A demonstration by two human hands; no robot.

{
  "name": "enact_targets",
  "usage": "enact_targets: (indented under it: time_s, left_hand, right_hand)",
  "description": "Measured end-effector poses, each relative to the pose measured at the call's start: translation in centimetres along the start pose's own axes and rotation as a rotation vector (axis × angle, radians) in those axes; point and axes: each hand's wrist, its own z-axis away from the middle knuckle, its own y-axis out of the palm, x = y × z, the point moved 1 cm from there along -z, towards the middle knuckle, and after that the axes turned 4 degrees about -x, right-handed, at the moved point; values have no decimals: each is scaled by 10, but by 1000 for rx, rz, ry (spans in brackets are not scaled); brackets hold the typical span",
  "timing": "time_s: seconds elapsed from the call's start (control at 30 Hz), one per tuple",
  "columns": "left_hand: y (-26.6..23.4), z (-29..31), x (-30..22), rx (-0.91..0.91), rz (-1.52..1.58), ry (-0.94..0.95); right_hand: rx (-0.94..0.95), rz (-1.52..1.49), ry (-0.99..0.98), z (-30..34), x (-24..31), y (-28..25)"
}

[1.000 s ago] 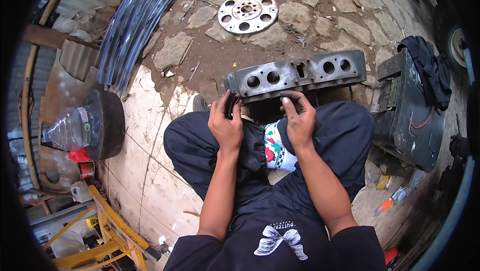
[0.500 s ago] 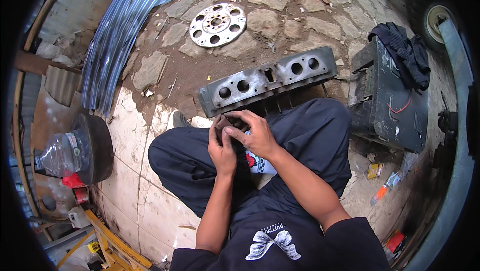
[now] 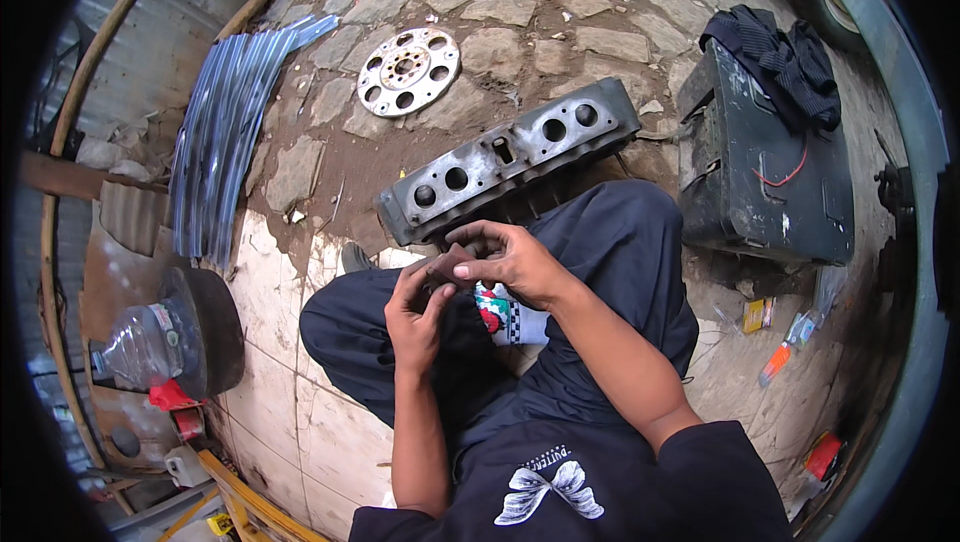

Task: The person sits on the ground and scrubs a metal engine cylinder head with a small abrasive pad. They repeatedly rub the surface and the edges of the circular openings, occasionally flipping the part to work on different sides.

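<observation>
My right hand (image 3: 525,267) pinches a small folded brown piece of what looks like sandpaper (image 3: 451,265) between thumb and fingers. The fingers of my left hand (image 3: 413,314) curl against the lower left side of the same piece, thumb raised beside it. Both hands are held above my crossed legs. Just beyond them lies a long grey metal engine part, like a cylinder head (image 3: 520,150), tilted up toward the right, with round holes and a slot in its face. Its near underside is partly hidden by my hands and knee.
A round white metal plate with holes (image 3: 436,92) lies on the stone paving. Corrugated translucent sheets (image 3: 222,132) are at left, above a plastic bottle (image 3: 135,347) by a dark round tub (image 3: 220,332). A black box (image 3: 765,177) with dark cloth (image 3: 785,62) stands at right.
My hands have shifted slightly lower and the left has loosened and turned outward, showing more of the brown piece. The view has swung a little, moving the surroundings.
</observation>
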Motion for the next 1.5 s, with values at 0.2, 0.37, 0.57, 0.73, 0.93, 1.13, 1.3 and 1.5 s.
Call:
enact_targets:
  time_s: [0.2,0.37,0.57,0.73,0.93,1.13,1.3,1.5]
  left_hand:
    - [-17,-12,9,-51,686,-151]
    - [11,-27,-9,18,811,-189]
    - [17,-35,-1,-248,315,-58]
    - [46,-39,-17,-254,140,44]
    - [51,-66,-6,-131,78,137]
    - [30,-97,-20,-78,-131,238]
    - [-25,-126,-23,-96,-414,323]
    - [-46,-155,27,-294,-261,140]
  right_hand:
    - [216,-275,6,4,8,3]
    - [112,48,-154,-2,-4,-11]
    - [-93,571,-271,6,12,-4]
    - [-158,328,-204,3,1,-3]
    - [-28,-35,-166,-5,-7,-10]
    - [-382,108,-490,10,27,-14]
    - [-737,1027,-706,31,93,-51]
    - [-764,1449,-504,-16,118,-54]
